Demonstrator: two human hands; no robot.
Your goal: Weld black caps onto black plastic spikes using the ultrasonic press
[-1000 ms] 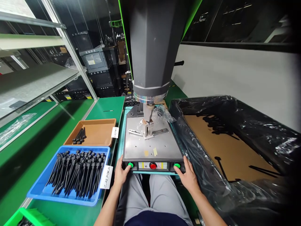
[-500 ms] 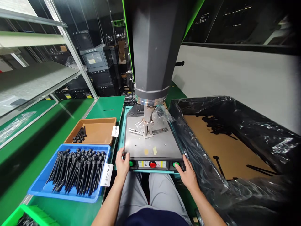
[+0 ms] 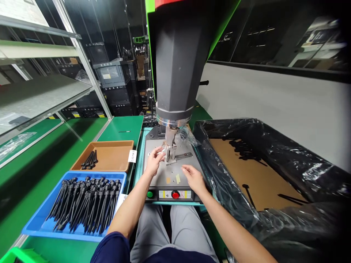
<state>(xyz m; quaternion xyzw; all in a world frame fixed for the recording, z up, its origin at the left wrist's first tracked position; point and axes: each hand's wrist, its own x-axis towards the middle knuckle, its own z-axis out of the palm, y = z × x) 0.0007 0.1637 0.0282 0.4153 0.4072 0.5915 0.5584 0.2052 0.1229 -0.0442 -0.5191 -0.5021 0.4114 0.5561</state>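
Metal fixture (image 3: 171, 153), small & upright, stands mid-plate on the flat steel plate (image 3: 161, 173), right under the machine head's (image 3: 175, 69) narrow tool tip (image 3: 170, 136); can't tell if tip & fixture touch. L hand (image 3: 153, 163) is at the fixture's left side, fingertips right by it, thumb & index brought nearly together; whether they've hold of anything, or touch the metal, can't tell. R hand (image 3: 195, 179) is over the plate's right half, nearer the front edge, fingers loosely bent, pointing left & free; fixture lies beyond them & a bit left, clear gap btwn. Slotted bar (image 3: 183, 156) runs off the fixture's right side; yellow tape (image 3: 177, 178) sits on the plate just left of the R hand. Front panel: green button (image 3: 149, 194) on the left, red button (image 3: 175, 194) mid. Left, on the green surface (image 3: 123, 126): blue tray (image 3: 82, 236) w/ a heap of blk parts (image 3: 90, 204), brown tray (image 3: 115, 157) just beyond w/ a few more. Right: box w/ blk plastic liner (image 3: 219, 179), more blk pcs on its cardboard (image 3: 233, 171).
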